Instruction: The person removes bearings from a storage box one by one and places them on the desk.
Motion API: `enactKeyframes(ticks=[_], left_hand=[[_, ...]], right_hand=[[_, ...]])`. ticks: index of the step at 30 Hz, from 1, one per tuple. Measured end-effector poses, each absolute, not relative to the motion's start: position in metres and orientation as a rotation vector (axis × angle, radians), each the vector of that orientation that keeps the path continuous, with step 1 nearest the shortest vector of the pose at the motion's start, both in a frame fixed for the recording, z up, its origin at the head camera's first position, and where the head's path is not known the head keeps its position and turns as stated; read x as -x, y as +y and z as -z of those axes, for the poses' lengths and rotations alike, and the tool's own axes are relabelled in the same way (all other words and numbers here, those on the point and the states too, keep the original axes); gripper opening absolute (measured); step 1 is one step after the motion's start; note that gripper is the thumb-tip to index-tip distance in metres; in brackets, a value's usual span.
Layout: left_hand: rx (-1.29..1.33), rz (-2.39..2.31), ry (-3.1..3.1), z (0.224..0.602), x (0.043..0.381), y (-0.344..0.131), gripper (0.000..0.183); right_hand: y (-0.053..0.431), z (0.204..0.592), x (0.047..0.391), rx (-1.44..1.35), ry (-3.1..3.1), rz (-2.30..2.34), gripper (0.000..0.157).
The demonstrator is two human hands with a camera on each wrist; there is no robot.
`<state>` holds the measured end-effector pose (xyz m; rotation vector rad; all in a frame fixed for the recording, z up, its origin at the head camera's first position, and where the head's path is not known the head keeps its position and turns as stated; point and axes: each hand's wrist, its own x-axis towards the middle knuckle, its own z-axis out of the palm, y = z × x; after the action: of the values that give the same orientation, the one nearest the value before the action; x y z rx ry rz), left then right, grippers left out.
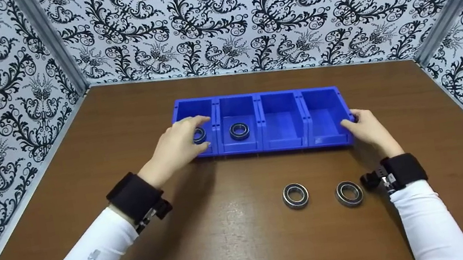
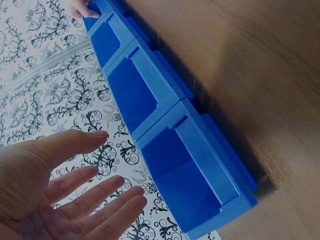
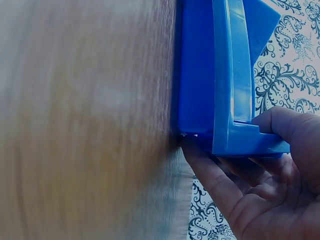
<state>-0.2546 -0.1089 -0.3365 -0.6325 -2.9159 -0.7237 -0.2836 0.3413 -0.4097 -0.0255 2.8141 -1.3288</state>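
Note:
A blue four-compartment bin [image 1: 285,142] stands on the table. My left hand [image 1: 176,145] hovers over its leftmost compartment, thumb and fingers spread apart with nothing between them; the left wrist view shows the same hand [image 2: 75,185] beside the bin [image 2: 210,165]. Inside that compartment lies a ball bearing [image 1: 204,135], partly covered by the hand. Another bearing [image 1: 240,138] sits in the second compartment from the left. At the bin's right end my right hand [image 1: 368,129] grips the side wall, thumb on the rim and fingers beneath, as the right wrist view shows [image 3: 280,192].
Two more bearings lie flat on the brown table [image 1: 239,240] in front of the bin: one bearing [image 1: 297,206] right of centre, another bearing [image 1: 351,204] close to the right wrist strap [image 1: 404,170]. Patterned panels [image 1: 241,16] wall the table at the back and sides.

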Motion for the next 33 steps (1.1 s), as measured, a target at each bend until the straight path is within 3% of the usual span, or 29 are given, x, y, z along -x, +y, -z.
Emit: enactKeyframes(ticks=[33], left_hand=[[0.790,0.642,-2.933,0.343,0.283,-0.056,0.055]], right_hand=[[0.340,0.408,0.281,0.024,2.841,1.289,0.046]])
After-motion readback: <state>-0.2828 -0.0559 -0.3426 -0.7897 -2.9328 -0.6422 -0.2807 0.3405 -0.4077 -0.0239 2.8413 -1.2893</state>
